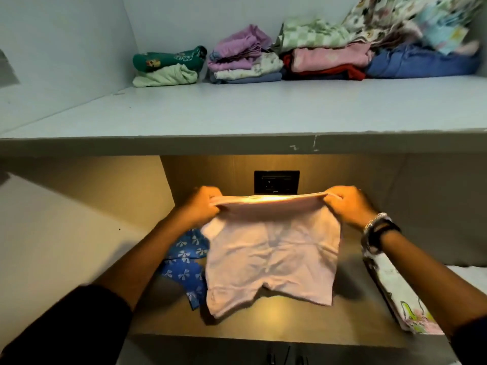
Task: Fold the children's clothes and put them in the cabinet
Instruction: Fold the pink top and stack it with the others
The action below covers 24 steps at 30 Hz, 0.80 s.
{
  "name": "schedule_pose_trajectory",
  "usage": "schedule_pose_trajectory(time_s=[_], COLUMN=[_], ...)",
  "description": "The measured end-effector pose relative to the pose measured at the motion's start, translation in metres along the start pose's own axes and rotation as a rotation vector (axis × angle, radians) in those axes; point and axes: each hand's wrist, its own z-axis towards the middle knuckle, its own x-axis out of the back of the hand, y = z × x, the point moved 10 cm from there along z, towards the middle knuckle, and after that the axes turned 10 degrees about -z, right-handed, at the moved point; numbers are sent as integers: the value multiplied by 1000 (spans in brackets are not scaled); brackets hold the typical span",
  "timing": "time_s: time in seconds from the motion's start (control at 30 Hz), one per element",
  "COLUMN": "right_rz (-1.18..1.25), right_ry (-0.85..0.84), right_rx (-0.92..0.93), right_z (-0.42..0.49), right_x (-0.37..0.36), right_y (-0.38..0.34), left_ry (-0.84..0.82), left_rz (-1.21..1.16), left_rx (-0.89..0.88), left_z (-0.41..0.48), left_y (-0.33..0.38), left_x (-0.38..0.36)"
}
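Observation:
A pair of pale pink children's shorts [271,259] hangs stretched between my two hands over the lit wooden surface [263,320]. My left hand [203,206] pinches the left end of the waistband and my right hand [347,205] pinches the right end. The leg openings dangle just above the surface. On the grey cabinet shelf [237,111] above, several folded clothes lie in a row at the back: a green pile [168,65], a lilac pile [242,59], a pink and red pile [329,60].
A blue garment with white bows [184,264] lies under my left forearm. A white printed garment [400,299] lies under my right arm. A black wall socket [276,181] sits behind the shorts. Blue and floral fabrics [421,61] fill the shelf's right end.

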Motion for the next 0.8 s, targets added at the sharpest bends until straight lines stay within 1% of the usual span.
schedule_pose_trajectory(time_s=[0.07, 0.13, 0.2, 0.27, 0.33, 0.4, 0.47, 0.5, 0.53, 0.57, 0.6, 0.63, 0.7, 0.73, 0.8], right_rz=[24, 66, 100, 87, 72, 58, 10, -41, -83, -131, -174, -227, -299, -306, -296], right_ry=[118, 227, 279, 266, 128, -63, -214, -272, -321, -380, -419, -438, -341, -284, -277], right_rx=[-21, -17, -21, 15, 30, 59, 101, 94, 72, 36, 37, 79, 225, 254, 240], right_z=[24, 33, 28, 12, -12, -49, -92, -114, -135, -157, -177, -198, -227, -235, -245], right_x=[24, 49, 65, 70, 55, 25, -10, -29, -49, -71, -91, -106, -118, -117, -122], right_y=[0, -2, 2, 4, 9, 25, 41, 52, 66, 82, 94, 96, 94, 95, 102], left_ry=[135, 245, 282, 270, 200, 72, -154, -286, -386, -448, -425, -412, -442, -422, -450], left_rz=[92, 87, 0, -77, -117, -146, -61, 28, 100, 169, 233, 286, 357, 358, 385], left_rx=[-35, -97, -162, -187, -171, -156, -100, -103, -137, -196, -306, -379, -356, -351, -361], left_z=[22, 29, 24, 8, -14, -39, -66, -82, -100, -120, -136, -153, -172, -177, -185], left_y=[17, 36, 49, 50, 37, 15, -15, -32, -43, -51, -55, -58, -71, -74, -80], left_x=[21, 37, 42, 41, 21, -20, -76, -107, -133, -154, -168, -182, -206, -211, -219])
